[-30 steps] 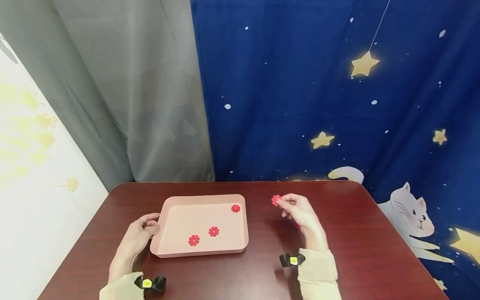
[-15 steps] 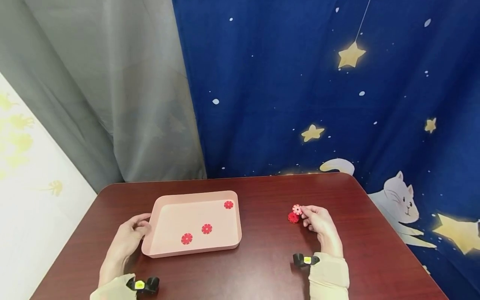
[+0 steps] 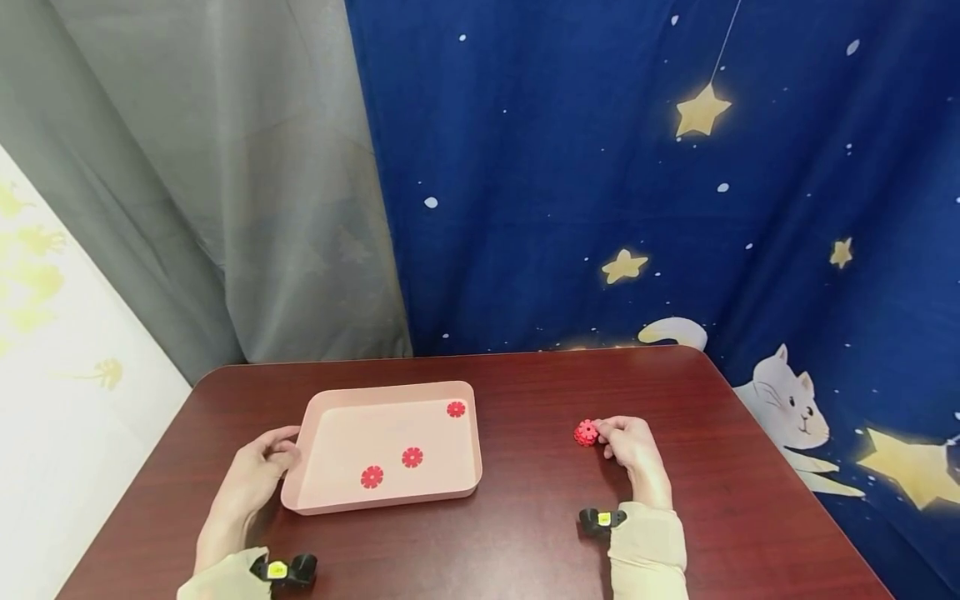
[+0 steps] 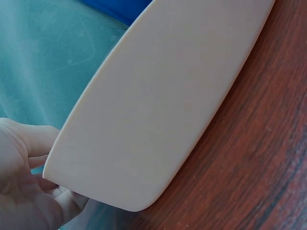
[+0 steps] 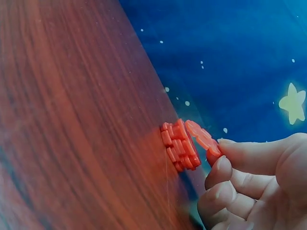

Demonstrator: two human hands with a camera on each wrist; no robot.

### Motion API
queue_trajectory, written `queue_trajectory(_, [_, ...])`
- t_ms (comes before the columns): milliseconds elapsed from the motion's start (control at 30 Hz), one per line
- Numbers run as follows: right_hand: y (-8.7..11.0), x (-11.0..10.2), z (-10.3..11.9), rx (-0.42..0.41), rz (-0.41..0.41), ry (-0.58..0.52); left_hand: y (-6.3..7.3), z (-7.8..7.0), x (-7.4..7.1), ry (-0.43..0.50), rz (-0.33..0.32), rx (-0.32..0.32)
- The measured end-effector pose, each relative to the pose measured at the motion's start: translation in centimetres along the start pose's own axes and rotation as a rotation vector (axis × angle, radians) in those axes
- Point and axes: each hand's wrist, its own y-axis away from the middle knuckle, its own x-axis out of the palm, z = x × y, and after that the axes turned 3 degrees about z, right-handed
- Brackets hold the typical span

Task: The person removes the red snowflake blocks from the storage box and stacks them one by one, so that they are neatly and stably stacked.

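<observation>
A dark red table [image 3: 525, 392] stands before a blue starry curtain [image 3: 637, 167] and a grey curtain [image 3: 225, 167]. A shallow pink tray [image 3: 322, 500] sits on its left half, with three red discs [image 3: 412, 457] lying inside. The left hand [image 3: 251, 483] holds the tray's left edge, fingers curled around the rim. Well to the right, the right hand [image 3: 633, 450] rests on the table, pinching one red disc [image 5: 201, 136] between thumb and fingertip. That disc leans against a small stack [image 5: 177, 146] of similar discs lying on the table.
</observation>
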Motion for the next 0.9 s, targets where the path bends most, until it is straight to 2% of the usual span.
queue_trajectory(233, [0.08, 0.06, 0.04, 0.022, 0.000, 0.017, -0.05, -0.01, -0.17, -0.016, 0.008, -0.004])
queue_trajectory(633, [0.12, 0.19, 0.44, 0.008, -0.020, 0.094, -0.07, 0.04, -0.14, 0.006, -0.001, -0.014])
queue_trajectory(900, [0.16, 0.03, 0.56, 0.031, -0.048, 0.013, 0.08, 0.02, -0.09, 0.020, -0.005, -0.011])
